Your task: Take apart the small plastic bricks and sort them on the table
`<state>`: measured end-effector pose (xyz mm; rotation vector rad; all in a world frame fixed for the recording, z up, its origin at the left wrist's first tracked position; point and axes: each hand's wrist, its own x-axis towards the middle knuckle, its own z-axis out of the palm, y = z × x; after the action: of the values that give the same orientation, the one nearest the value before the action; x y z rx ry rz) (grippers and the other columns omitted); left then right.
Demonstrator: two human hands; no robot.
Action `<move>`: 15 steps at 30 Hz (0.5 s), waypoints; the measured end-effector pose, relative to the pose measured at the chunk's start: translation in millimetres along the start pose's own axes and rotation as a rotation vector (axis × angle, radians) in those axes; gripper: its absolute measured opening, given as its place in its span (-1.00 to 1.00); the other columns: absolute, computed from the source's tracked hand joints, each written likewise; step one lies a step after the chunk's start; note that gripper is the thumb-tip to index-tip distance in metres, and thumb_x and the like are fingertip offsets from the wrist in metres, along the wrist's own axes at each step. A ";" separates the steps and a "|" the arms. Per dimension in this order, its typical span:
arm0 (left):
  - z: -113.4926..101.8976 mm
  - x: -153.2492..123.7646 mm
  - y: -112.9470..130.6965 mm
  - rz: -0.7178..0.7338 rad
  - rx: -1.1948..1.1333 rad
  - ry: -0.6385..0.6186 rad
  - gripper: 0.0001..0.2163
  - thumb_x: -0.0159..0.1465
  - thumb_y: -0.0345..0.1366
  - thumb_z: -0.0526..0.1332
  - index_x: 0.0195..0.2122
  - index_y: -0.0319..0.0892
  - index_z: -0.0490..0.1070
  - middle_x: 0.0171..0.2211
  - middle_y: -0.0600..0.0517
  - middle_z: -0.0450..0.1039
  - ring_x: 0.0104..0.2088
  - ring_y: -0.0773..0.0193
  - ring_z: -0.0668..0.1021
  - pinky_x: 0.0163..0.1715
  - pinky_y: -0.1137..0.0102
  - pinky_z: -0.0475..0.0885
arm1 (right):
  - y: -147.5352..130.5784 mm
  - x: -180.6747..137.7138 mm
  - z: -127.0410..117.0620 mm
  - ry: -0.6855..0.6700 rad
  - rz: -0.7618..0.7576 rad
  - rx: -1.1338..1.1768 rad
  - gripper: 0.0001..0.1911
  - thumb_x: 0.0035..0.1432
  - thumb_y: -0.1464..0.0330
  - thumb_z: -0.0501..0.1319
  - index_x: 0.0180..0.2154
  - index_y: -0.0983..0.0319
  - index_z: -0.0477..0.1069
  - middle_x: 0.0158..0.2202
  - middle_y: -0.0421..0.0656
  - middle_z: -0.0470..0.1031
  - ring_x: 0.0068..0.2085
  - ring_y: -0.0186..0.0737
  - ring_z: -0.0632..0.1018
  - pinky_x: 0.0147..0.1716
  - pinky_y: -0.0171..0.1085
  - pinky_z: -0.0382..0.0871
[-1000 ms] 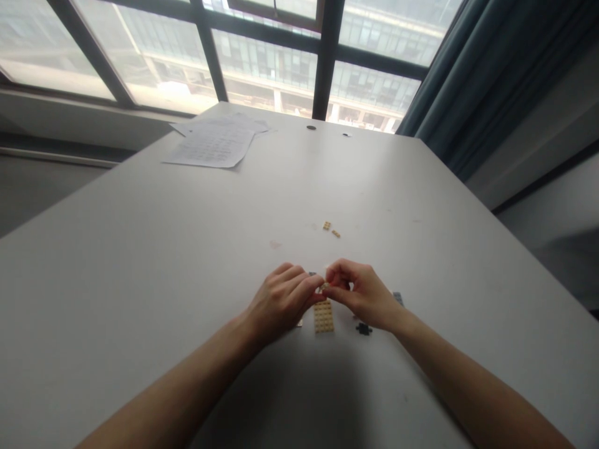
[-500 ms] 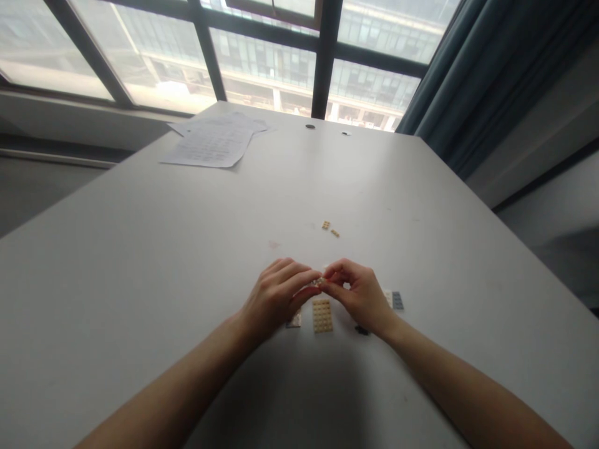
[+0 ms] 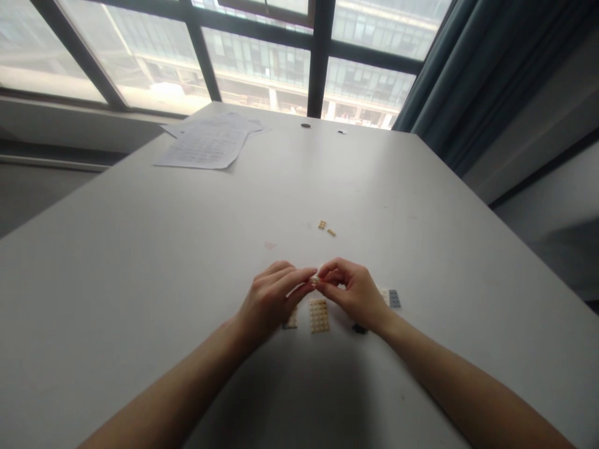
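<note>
Between the fingertips of both hands is a small white studded building brick (image 3: 314,280), mostly covered by the fingers. My left hand (image 3: 275,292) pinches it from the left, and my right hand (image 3: 352,288) grips it from the right with thumb and forefinger. Just below them on the table lies a tan studded plate (image 3: 319,316). Another studded plate (image 3: 291,319), pale with a darker edge, is partly hidden under my left hand. A black piece (image 3: 359,328) lies by my right wrist. Beyond that wrist are a white piece and a grey studded plate (image 3: 395,299).
Two small tan pieces, a square one (image 3: 322,224) and a narrow one (image 3: 331,232), lie farther out on the white table (image 3: 187,237). Printed papers (image 3: 206,144) are spread at the far left. Windows stand behind the table, with a blue curtain (image 3: 435,81) at the right.
The view has shifted slightly, moving everything a little to the left. My left fingers have shifted a little around the small brick; both hands keep hold of it.
</note>
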<state>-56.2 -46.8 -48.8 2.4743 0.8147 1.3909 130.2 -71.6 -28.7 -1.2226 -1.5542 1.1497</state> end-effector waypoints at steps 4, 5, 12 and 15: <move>-1.1 0.5 -1.7 -0.030 -0.006 0.003 -0.88 0.23 -0.33 0.28 -0.20 -0.15 0.48 -0.44 0.04 0.53 -0.44 0.34 0.50 -0.39 0.44 0.43 | 1.3 0.5 -0.3 -0.012 0.002 0.066 -0.86 0.09 0.34 0.29 -0.29 0.23 0.42 -0.43 -0.18 0.58 -0.40 -0.28 0.55 -0.36 -0.31 0.38; -1.3 0.4 -2.3 -0.035 0.000 0.009 -0.87 0.22 -0.30 0.30 -0.21 -0.15 0.48 -0.44 0.04 0.53 -0.45 0.34 0.49 -0.38 0.43 0.43 | 1.3 0.5 -0.3 -0.011 0.003 0.077 -0.86 0.09 0.33 0.28 -0.27 0.23 0.43 -0.41 -0.16 0.59 -0.38 -0.26 0.56 -0.35 -0.30 0.39; -2.2 -0.3 -4.0 -0.016 0.029 0.030 -0.83 0.16 -0.26 0.35 -0.23 -0.14 0.47 -0.44 0.06 0.52 -0.45 0.34 0.47 -0.38 0.42 0.41 | -2.0 0.4 -1.6 -0.008 -0.005 0.090 -0.83 0.10 0.34 0.27 -0.23 0.23 0.46 -0.42 -0.16 0.58 -0.37 -0.25 0.57 -0.33 -0.27 0.42; -3.1 -0.4 -4.1 -0.005 0.035 0.027 -0.81 0.16 -0.24 0.36 -0.22 -0.14 0.47 -0.46 0.06 0.50 -0.44 0.34 0.46 -0.37 0.42 0.40 | -3.0 0.3 -2.3 -0.024 -0.011 0.087 -0.83 0.10 0.35 0.26 -0.22 0.24 0.45 -0.42 -0.17 0.58 -0.39 -0.26 0.56 -0.33 -0.27 0.41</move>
<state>-60.5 -43.9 -49.1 2.4828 0.8576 1.4236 131.7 -71.2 -25.2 -1.1453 -1.5114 1.2156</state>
